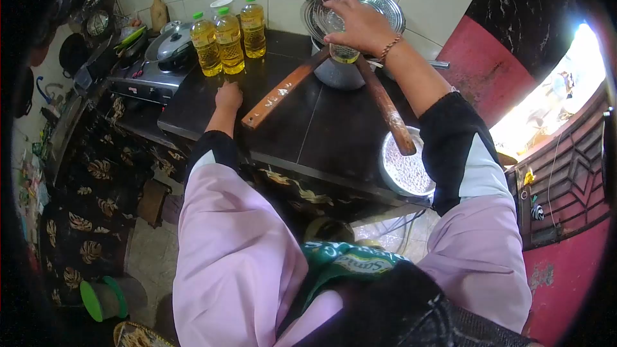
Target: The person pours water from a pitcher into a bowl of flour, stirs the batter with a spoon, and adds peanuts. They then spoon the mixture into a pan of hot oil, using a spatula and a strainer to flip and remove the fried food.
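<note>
My right hand (367, 28) grips a clear glass container (344, 51) with yellow liquid at its bottom, above a silver pot (340, 77). Behind the hand, a shiny metal lid (387, 8) leans near the tiled wall. My left hand (229, 96) is closed at the dark counter, just in front of three bottles of yellow oil (206, 47) with green caps; what its fingers hold, if anything, is too small to make out. Two long wooden pieces (283, 93) slant out from the pot toward me.
A gas stove (141, 87) with a lidded pan (172, 45) stands at the left. Near the counter's right front edge sits a white bowl (407, 170) of pale pieces. A wooden board (158, 13) leans on the wall. A green-lidded container (93, 301) is on the floor.
</note>
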`<state>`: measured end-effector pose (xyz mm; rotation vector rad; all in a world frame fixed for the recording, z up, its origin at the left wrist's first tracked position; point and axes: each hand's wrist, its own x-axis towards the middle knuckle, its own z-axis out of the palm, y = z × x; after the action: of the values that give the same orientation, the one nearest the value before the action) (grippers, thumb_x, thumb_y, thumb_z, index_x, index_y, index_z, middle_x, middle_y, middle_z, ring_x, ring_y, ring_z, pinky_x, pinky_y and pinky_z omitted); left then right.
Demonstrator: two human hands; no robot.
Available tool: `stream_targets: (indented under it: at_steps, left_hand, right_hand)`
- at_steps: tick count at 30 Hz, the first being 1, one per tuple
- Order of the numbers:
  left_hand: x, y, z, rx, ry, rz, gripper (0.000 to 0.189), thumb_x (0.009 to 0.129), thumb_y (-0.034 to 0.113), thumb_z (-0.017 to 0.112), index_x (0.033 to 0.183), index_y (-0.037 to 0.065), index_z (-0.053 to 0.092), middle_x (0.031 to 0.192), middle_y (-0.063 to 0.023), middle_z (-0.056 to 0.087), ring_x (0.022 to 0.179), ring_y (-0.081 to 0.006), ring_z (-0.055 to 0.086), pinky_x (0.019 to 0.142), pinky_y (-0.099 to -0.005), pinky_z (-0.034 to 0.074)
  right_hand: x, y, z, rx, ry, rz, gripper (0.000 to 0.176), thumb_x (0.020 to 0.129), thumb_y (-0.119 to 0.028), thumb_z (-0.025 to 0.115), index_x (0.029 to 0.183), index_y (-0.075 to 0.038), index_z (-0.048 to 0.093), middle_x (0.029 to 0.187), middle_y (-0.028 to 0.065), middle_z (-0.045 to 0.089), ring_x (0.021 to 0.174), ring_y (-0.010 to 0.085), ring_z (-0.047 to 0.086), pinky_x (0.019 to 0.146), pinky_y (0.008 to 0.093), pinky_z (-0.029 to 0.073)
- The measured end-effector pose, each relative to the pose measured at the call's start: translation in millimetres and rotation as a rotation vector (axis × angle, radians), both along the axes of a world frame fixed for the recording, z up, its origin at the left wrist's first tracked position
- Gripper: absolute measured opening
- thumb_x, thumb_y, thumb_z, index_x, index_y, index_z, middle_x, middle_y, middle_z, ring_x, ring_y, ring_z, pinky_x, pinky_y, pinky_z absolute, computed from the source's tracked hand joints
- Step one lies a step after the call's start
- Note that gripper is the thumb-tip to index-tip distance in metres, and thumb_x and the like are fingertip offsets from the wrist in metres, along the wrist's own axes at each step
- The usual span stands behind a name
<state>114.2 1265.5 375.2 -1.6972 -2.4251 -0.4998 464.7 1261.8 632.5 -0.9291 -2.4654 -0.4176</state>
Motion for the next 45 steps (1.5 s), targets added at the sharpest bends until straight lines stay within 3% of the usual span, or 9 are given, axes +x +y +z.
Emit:
stream_targets:
  at_steps: [5, 8, 10, 12, 18, 30, 36, 42, 45]
  left_hand:
    - [1, -7, 27, 0.152, -0.208, -0.096, 0.029, 0.079, 0.020, 0.058, 0.106, 0.008, 0.060, 0.097, -0.0147, 0.060, 0.087, -0.0308, 0.060, 0.075, -0.0394, 0.049]
    - [18, -2, 80, 0.299, -1.145, -0.294, 0.030, 0.082, 0.020, 0.058, 0.107, 0.004, 0.059, 0.092, -0.0088, 0.059, 0.077, -0.0199, 0.060, 0.067, -0.0309, 0.050]
    - [50, -21, 132, 0.356, -1.449, -0.566, 0.031, 0.084, 0.019, 0.057, 0.110, 0.002, 0.058, 0.089, -0.0042, 0.057, 0.074, -0.0124, 0.057, 0.065, -0.0245, 0.049]
    - [64, -20, 163, 0.274, -1.537, -0.731, 0.031, 0.084, 0.017, 0.057, 0.112, 0.002, 0.057, 0.092, -0.0052, 0.058, 0.076, -0.0148, 0.058, 0.065, -0.0261, 0.051]
    - [118, -41, 221, 0.073, -1.568, -0.818, 0.028, 0.086, 0.019, 0.056, 0.108, 0.001, 0.055, 0.094, -0.0046, 0.059, 0.082, -0.0133, 0.059, 0.070, -0.0247, 0.051]
    - [134, -58, 218, -0.033, -1.703, -0.860, 0.025, 0.084, 0.021, 0.061, 0.098, 0.000, 0.057, 0.090, -0.0059, 0.060, 0.076, -0.0130, 0.058, 0.067, -0.0251, 0.053]
    - [133, -76, 219, 0.084, -1.592, -0.989, 0.034, 0.084, 0.018, 0.061, 0.111, -0.001, 0.055, 0.091, -0.0045, 0.060, 0.080, -0.0126, 0.058, 0.073, -0.0245, 0.052]
    - [124, -103, 231, 0.391, -1.093, -1.119, 0.034, 0.083, 0.008, 0.060, 0.116, 0.005, 0.055, 0.104, -0.0055, 0.059, 0.093, -0.0132, 0.057, 0.086, -0.0279, 0.046]
    - [124, -120, 241, 0.569, -1.011, -1.104, 0.031, 0.082, 0.005, 0.062, 0.112, 0.004, 0.057, 0.088, 0.0001, 0.060, 0.082, -0.0069, 0.054, 0.077, -0.0204, 0.044]
  right_hand:
    - [38, -10, 2, 0.015, 0.351, -0.100, 0.062, 0.067, -0.040, 0.069, 0.118, -0.009, 0.051, 0.116, 0.0159, 0.052, 0.108, 0.0331, 0.050, 0.092, 0.0379, 0.041]
    - [74, -11, -4, -0.160, 0.709, -0.171, 0.060, 0.068, -0.035, 0.073, 0.116, -0.005, 0.052, 0.113, 0.0194, 0.053, 0.108, 0.0278, 0.051, 0.087, 0.0347, 0.044]
    - [99, 0, -27, -0.184, 0.981, -0.187, 0.062, 0.070, -0.034, 0.073, 0.119, -0.005, 0.048, 0.114, 0.0167, 0.051, 0.105, 0.0273, 0.052, 0.080, 0.0366, 0.047]
    - [100, -35, -26, -0.513, 1.394, 0.013, 0.064, 0.073, -0.027, 0.071, 0.124, -0.002, 0.041, 0.110, 0.0135, 0.052, 0.098, 0.0226, 0.055, 0.071, 0.0350, 0.052]
    - [100, -88, -27, -0.706, 1.533, 0.453, 0.054, 0.080, -0.022, 0.065, 0.125, -0.006, 0.039, 0.108, 0.0082, 0.049, 0.095, 0.0182, 0.054, 0.070, 0.0329, 0.054]
    - [115, -124, -7, -0.508, 1.208, 0.501, 0.057, 0.077, -0.020, 0.068, 0.126, -0.007, 0.041, 0.114, 0.0066, 0.043, 0.101, 0.0150, 0.049, 0.079, 0.0291, 0.051]
    - [115, -120, -10, -0.479, 1.203, 0.528, 0.053, 0.079, -0.022, 0.066, 0.124, -0.008, 0.041, 0.112, 0.0074, 0.045, 0.099, 0.0173, 0.051, 0.076, 0.0312, 0.052]
    - [112, -112, -9, -1.029, 1.426, 0.237, 0.055, 0.082, -0.041, 0.058, 0.121, -0.006, 0.041, 0.107, 0.0147, 0.051, 0.082, 0.0262, 0.061, 0.068, 0.0382, 0.054]
    - [106, -99, -1, -1.135, 1.394, 0.253, 0.057, 0.082, -0.047, 0.054, 0.117, -0.003, 0.044, 0.107, 0.0192, 0.054, 0.082, 0.0321, 0.063, 0.064, 0.0382, 0.056]
